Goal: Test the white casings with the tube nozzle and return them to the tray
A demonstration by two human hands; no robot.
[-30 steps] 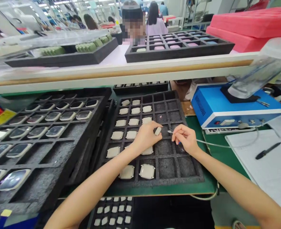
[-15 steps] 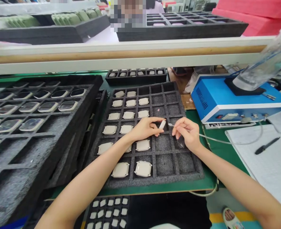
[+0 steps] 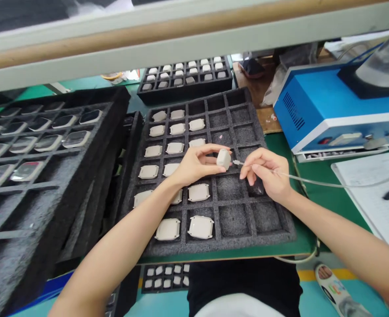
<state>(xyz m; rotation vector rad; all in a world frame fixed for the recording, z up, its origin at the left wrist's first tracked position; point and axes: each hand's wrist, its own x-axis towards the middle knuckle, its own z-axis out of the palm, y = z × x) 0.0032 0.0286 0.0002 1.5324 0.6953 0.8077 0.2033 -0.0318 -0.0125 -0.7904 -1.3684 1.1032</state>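
Between its thumb and fingers, my left hand [image 3: 203,162] pinches a small cream watch case [image 3: 223,159] above the foam tray. My right hand [image 3: 269,172] is closed around a thin dispensing tube [image 3: 316,181], whose pale tip [image 3: 237,162] points left at the side of the case. Whether the tip touches the case I cannot tell. Below both hands lies a dark grey foam tray [image 3: 233,241] with square compartments. Several cream watch cases [image 3: 201,227] sit in its left and middle columns, partly covered by my left forearm.
A blue dispenser machine [image 3: 333,103] stands at the right, the tube running towards it. Stacked foam trays [image 3: 78,185] with screened watches rise at the left. Another tray [image 3: 184,92] of pale pieces lies behind. Across the top runs a shelf rail [image 3: 181,55]. Papers [image 3: 366,176] and a pen lie right.
The watch case in my left hand has turned, showing its broad face instead of a narrow edge. My right hand still holds the tube close by. The view has tilted downward.
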